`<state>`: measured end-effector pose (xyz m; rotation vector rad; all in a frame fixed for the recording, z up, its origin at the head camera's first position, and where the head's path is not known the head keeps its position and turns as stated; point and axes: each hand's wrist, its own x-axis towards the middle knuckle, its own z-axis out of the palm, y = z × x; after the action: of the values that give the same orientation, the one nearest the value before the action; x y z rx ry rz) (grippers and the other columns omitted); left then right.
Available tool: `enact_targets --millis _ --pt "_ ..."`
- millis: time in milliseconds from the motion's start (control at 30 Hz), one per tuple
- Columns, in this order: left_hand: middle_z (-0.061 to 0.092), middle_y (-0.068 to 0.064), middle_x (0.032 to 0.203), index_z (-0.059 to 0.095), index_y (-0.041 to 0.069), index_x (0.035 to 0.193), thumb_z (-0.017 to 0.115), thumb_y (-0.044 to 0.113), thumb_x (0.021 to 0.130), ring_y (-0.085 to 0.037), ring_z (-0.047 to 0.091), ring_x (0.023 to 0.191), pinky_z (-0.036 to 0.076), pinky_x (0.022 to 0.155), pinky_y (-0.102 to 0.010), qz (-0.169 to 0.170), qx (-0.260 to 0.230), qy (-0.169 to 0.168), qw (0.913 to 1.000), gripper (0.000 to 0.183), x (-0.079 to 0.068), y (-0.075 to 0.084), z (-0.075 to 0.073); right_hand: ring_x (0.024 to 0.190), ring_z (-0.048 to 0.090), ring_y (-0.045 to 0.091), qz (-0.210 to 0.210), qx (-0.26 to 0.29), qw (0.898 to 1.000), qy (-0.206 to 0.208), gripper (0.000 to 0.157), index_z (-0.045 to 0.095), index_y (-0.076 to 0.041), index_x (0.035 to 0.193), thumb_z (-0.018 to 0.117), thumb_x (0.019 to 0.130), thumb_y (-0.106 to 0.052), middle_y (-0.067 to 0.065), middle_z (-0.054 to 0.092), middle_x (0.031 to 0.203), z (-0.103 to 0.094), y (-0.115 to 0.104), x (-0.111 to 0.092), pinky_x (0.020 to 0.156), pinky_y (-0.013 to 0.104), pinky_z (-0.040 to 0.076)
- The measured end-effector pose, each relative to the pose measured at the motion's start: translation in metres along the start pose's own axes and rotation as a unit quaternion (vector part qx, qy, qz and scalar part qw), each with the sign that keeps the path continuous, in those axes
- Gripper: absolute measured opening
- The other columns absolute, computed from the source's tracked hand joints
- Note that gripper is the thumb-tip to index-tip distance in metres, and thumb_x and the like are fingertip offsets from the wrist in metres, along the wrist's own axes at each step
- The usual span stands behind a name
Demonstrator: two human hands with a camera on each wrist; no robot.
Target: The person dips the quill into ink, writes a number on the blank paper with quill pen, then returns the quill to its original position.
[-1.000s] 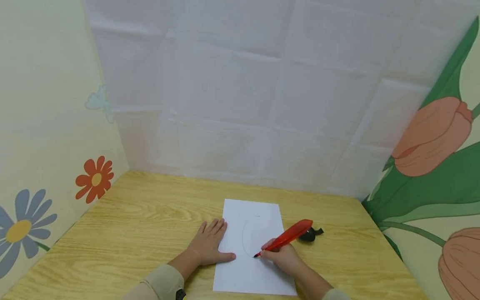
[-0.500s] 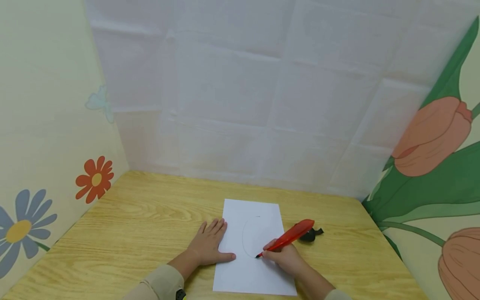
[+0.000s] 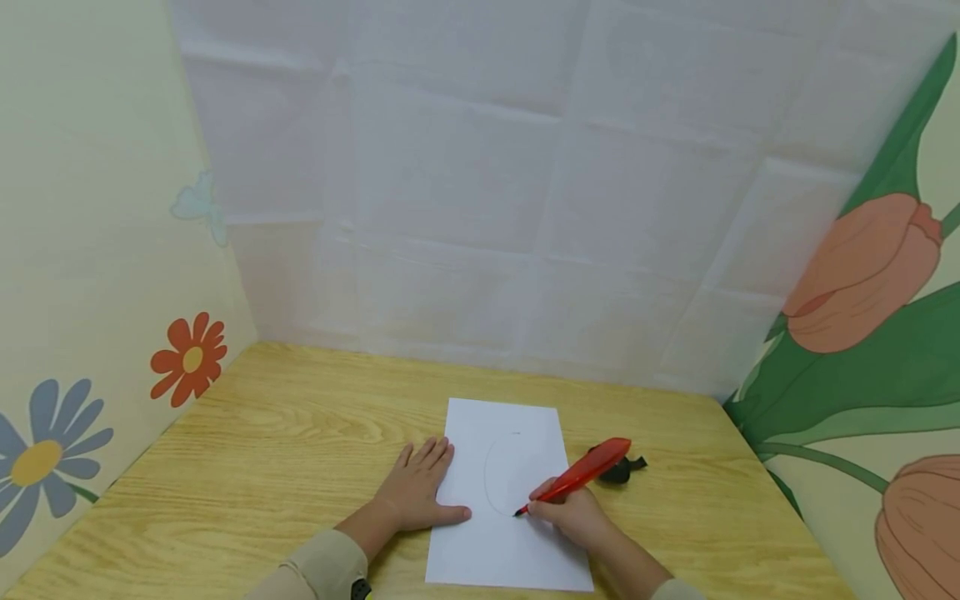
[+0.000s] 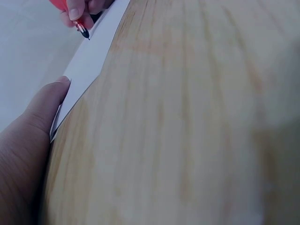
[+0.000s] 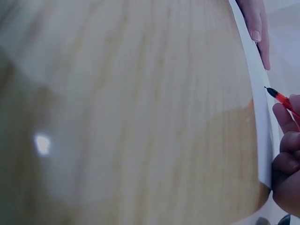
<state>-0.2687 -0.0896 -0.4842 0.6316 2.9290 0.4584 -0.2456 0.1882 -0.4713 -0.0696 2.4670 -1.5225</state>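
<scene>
Slightly rightward since the earlier frame, the red pen [image 3: 588, 469] has slid with the right hand [image 3: 573, 517], and the thin drawn curve [image 3: 485, 479] now runs a little further along its bottom. Between thumb and fingers the right hand pinches the pen low, near its black tip. In the head view the pen's long axis slants: the tip points down and to the left, at the curve's end on the white paper [image 3: 502, 558], while its broad red end rises up and to the right. From the left wrist the tip points down and right; from the right wrist, up and left. The left hand [image 3: 418, 493] lies flat, fingers spread on the worktop [image 3: 300, 417] by the paper's left edge, its thumb on the paper. A short dash [image 3: 516, 433] sits above the curve. Right of the paper, a black object [image 3: 617, 472] rests on the worktop, partly hidden by the pen
</scene>
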Motion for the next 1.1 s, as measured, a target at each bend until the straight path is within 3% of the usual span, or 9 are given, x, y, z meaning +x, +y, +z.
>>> enact_targets --millis 1100 --pt "0.021 -0.011 0.164 0.026 0.004 0.155 0.052 0.08 0.079 -0.03 0.016 0.153 0.008 0.122 -0.057 -0.002 0.002 -0.005 1.0 0.11 -0.0011 0.0004 -0.002 0.065 0.046 0.014 0.013 -0.012 1.0 0.024 0.02 0.07 -0.002 0.097 0.076 0.082 -0.013 -0.002 0.063 0.076 -0.0088 0.0023 0.0001 0.059 0.026 0.039"
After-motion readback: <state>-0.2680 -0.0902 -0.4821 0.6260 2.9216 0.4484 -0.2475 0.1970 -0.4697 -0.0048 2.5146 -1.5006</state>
